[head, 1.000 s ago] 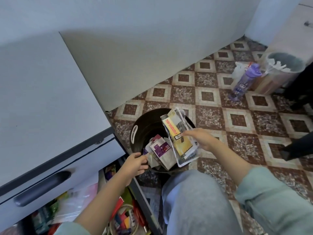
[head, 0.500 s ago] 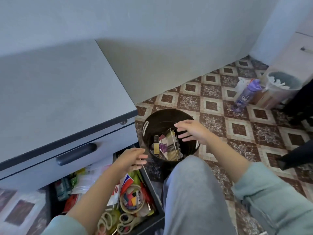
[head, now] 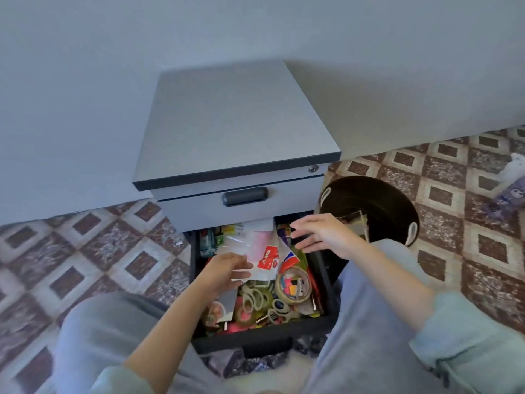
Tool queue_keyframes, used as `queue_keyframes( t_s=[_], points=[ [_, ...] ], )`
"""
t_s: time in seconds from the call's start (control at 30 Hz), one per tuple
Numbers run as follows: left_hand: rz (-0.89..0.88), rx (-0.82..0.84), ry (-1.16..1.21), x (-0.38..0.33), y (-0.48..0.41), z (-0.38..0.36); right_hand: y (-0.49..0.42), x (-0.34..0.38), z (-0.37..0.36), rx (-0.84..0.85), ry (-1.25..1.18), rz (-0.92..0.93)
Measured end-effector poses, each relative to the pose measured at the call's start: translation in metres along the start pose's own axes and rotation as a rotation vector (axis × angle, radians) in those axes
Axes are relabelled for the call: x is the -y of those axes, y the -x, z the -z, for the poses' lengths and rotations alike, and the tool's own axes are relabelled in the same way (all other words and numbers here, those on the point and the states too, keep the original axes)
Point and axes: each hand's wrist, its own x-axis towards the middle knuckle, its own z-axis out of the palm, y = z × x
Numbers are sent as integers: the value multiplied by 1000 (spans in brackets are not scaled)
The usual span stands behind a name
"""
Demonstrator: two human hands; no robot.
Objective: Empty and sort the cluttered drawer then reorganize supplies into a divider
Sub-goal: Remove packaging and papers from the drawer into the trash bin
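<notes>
The cluttered drawer (head: 318,268) is pulled open below the grey cabinet (head: 235,123), the left hand (head: 224,270) laid fingers-spread on white packets (head: 261,251) inside it, the right hand (head: 324,236) held open, empty, above its right wall.

I can read no words anywhere in the open black drawer (head: 264,341). The red-and-white paper packet (head: 267,261) near its middle carries white lettering, too blurred to make out.
</notes>
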Motion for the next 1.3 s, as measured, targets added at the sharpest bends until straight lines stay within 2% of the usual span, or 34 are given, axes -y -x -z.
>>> queue_keyframes(
  t_s=[0.2,0.37,0.5,0.73,0.93,1.07,1.3],
  points=[
    [17,-72,51,36,12,43,-10,-15,-41,50,2,-39],
    [82,-139,103,59,16,61,-20,-19,-48,72,5,-59],
    [61,-178,221,57,5,64,-28,-25,-47,81,-20,-85],
    [82,-268,149,60,-33,46,-33,-45,-34,66,-78,-162],
    [142,-270,-1,74,-66,28,-37,-60,-21,26,-183,-230],
    [225,-225,217,74,-87,30,-44,-59,-19,26,-222,-236],
    [289,-250,587,63,-134,26,-58,-59,-15,4,-248,-265]
  ],
)
